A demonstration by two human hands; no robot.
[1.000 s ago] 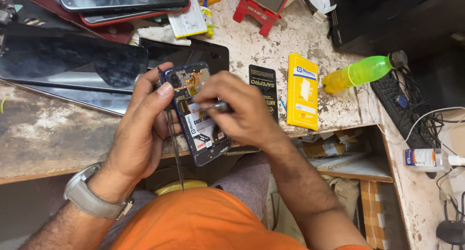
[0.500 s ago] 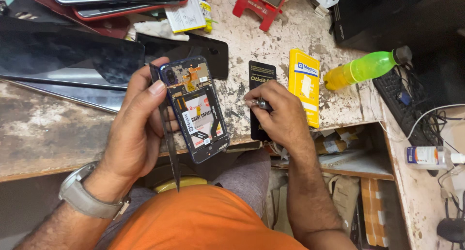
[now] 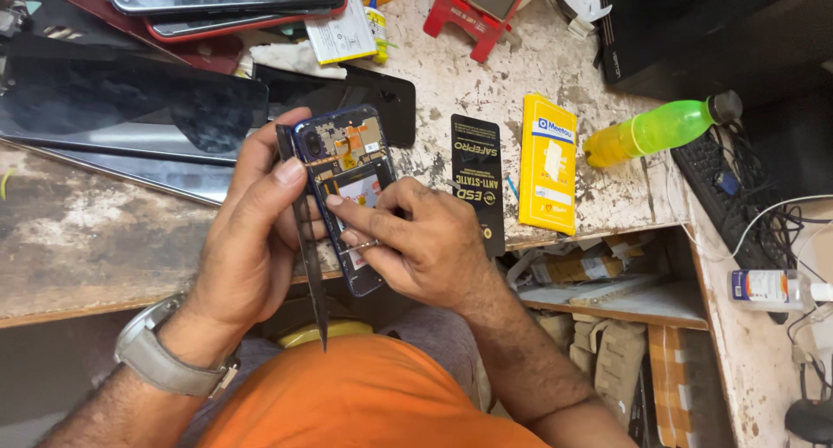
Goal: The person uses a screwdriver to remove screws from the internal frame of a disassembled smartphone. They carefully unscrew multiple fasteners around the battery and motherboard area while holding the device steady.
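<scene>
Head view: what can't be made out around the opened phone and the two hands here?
- Lower half of the phone: covered by the right hand.
- Thin tool at the right hand's fingertips: too small to identify.
- Phone's left edge: behind the left hand and tweezers.
- Red stand: cut off by the top edge.
</scene>
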